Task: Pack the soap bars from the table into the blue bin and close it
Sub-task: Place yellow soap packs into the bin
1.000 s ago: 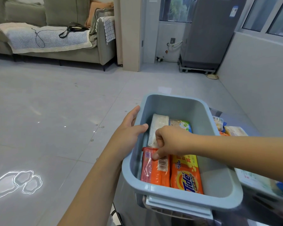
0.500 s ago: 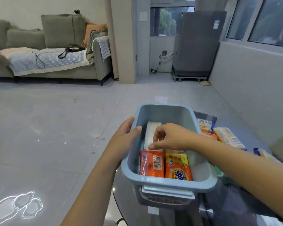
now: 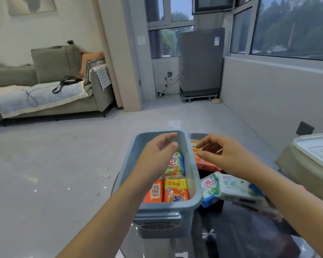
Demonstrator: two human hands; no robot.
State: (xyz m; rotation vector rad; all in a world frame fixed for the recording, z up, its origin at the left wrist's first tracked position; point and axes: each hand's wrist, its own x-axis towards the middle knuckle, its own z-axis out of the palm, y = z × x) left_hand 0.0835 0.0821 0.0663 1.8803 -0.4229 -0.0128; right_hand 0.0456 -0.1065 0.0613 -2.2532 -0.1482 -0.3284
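The blue bin (image 3: 193,174) stands open on a dark glass table (image 3: 231,235). Inside lie an orange soap pack (image 3: 154,191), a yellow Tide pack (image 3: 176,190) and a green-edged pack (image 3: 175,163). My left hand (image 3: 157,157) hovers over the bin's middle, fingers spread, holding nothing. My right hand (image 3: 220,155) is outside the bin to its right, open, above an orange soap pack (image 3: 205,162) on the table. More wrapped bars lie nearer me: a white-green pack (image 3: 233,187) and a blue-ended one (image 3: 209,190).
A white lid (image 3: 317,149) rests on a beige surface at the far right. The table edge drops to the tiled floor (image 3: 54,174) on the left. A sofa (image 3: 45,94) and a grey appliance (image 3: 200,62) stand far back.
My right hand has left the bin and moved right over the soap packs on the table. My left hand let go of the bin's rim and now hovers over it. The view tilted up.
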